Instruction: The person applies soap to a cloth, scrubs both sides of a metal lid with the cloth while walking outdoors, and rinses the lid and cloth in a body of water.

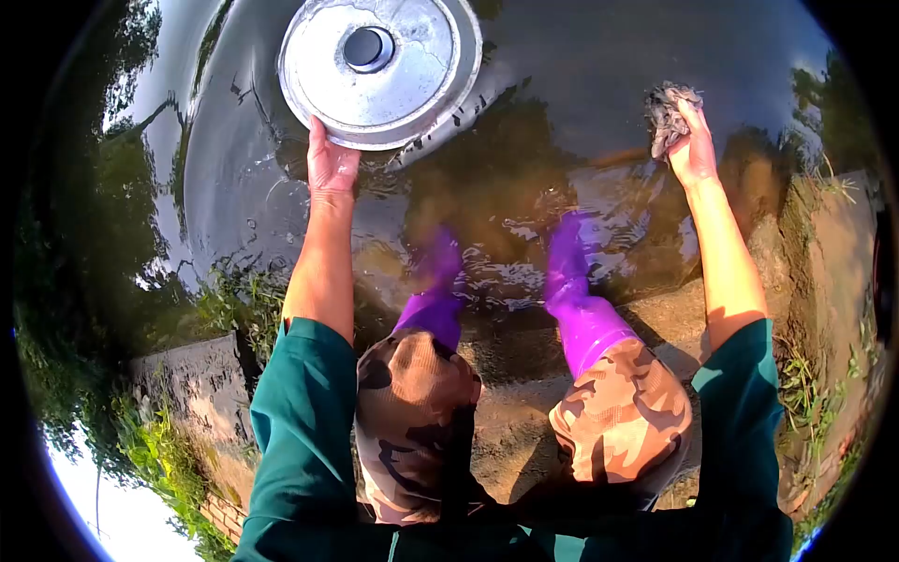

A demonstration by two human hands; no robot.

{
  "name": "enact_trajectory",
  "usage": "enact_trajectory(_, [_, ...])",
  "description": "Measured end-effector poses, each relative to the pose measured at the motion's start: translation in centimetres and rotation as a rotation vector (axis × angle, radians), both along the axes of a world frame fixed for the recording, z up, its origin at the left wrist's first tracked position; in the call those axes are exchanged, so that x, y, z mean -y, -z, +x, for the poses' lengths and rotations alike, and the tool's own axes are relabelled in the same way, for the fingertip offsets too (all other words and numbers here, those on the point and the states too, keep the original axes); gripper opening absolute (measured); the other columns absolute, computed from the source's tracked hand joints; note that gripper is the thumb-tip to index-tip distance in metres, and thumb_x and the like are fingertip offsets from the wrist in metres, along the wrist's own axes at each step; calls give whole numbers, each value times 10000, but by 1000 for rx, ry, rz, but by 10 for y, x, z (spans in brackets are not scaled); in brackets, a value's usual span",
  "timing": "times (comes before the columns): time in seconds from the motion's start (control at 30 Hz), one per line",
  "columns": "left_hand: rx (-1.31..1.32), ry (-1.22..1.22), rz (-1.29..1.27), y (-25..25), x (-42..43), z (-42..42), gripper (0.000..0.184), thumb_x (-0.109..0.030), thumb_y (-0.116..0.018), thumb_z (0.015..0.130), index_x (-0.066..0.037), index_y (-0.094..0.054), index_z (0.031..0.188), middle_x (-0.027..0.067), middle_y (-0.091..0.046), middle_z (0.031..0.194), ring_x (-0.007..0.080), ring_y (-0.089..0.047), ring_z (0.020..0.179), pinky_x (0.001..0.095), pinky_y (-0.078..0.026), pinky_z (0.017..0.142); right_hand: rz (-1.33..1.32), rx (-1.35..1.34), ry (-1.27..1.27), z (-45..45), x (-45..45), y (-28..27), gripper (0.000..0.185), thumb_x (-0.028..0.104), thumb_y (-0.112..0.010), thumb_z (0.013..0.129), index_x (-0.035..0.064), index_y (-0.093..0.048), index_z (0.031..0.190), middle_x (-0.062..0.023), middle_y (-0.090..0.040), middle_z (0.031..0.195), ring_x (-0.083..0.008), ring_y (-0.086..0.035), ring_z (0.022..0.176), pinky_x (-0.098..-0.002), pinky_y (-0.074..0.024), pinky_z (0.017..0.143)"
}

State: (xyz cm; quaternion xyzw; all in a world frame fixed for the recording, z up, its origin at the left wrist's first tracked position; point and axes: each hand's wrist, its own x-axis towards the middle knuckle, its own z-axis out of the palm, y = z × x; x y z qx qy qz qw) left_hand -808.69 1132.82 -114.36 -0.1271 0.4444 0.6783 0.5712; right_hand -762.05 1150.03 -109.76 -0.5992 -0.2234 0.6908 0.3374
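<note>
My left hand grips the near rim of a round silver metal pot lid, its thumb on top and the other fingers hidden beneath. A dark round knob stands in the lid's middle, and the lid is held over the water with its top face up. Off to the right, my right hand is closed around a wad of greyish, stringy scrubbing material. That wad is well apart from the lid, above the water.
Murky water with ripples lies in front. My purple boots stand in it by a concrete step. A concrete ledge with plants is at left; an earthen bank with grass rises at right.
</note>
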Motion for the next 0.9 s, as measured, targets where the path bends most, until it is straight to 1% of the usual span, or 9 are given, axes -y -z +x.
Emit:
enact_trajectory(0.17, [-38,-34,-163,62,-13,39,548,-424,-496,903,-62,-411,1305,90,-463,1307,262,-457,1166,409,-377,990,-382,414,364,-65,-11,61,290,220,-635,834,80,-596,1085,-20,-646,991,-148,-625,761,-259,-515,568])
enact_trajectory(0.23, [3,-108,-246,29,-27,56,535,-433,-472,911,-75,-413,1304,80,-443,1327,257,-434,1192,403,-365,995,-266,-26,66,-89,-8,63,307,235,-645,826,66,-607,1079,-45,-654,980,-166,-636,702,-266,-524,572])
enact_trajectory(0.3, [43,116,83,65,1,42,470,-378,-483,919,-93,-429,1289,70,-460,1312,272,-435,1191,442,-371,984,-215,-61,-85,-124,-4,17,310,215,-629,837,55,-590,1100,-63,-652,978,-163,-640,765,-273,-533,603])
enact_trajectory(0.4, [124,-67,-93,24,-13,63,499,-104,-595,835,-124,-410,1298,65,-471,1298,300,-441,1185,563,-379,941,111,-138,-351,-149,1,-30,346,167,-620,836,31,-552,1147,-67,-621,1060,-142,-606,919,-291,-516,764])
enact_trajectory(0.6, [169,181,95,-23,-6,74,553,-45,-642,773,-48,-416,1278,109,-523,1228,281,-491,1154,503,-406,955,460,572,-342,-130,-20,1,268,50,-575,792,28,-588,1059,-17,-629,1010,-106,-563,907,-263,-424,839])
enact_trajectory(0.7, [249,158,51,-38,11,76,527,-22,-632,773,-37,-433,1262,108,-537,1206,280,-507,1134,490,-413,954,684,1132,-453,-68,-34,70,287,61,-497,776,9,-583,1045,-103,-626,983,-224,-591,886,-316,-439,800])
enact_trajectory(0.77, [167,245,4,-44,14,79,566,-22,-623,782,-42,-388,1296,102,-504,1246,278,-456,1184,484,-349,1007,81,749,-78,-60,-35,127,277,70,-488,805,-24,-566,1053,-140,-618,1004,-269,-597,905,-354,-455,813])
enact_trajectory(0.8, [158,225,5,-43,12,83,547,4,-616,779,-25,-396,1279,110,-512,1231,275,-492,1144,480,-382,978,-226,321,83,-91,-33,78,243,65,-464,841,-47,-555,1037,-171,-614,993,-277,-599,907,-389,-483,805])
enact_trajectory(0.9, [36,353,-33,-53,2,81,529,17,-612,775,-12,-408,1263,119,-531,1201,265,-529,1095,453,-425,938,-5,47,-505,-130,-16,-11,189,83,-460,845,-10,-593,943,-117,-641,878,-167,-615,750,-263,-474,633])
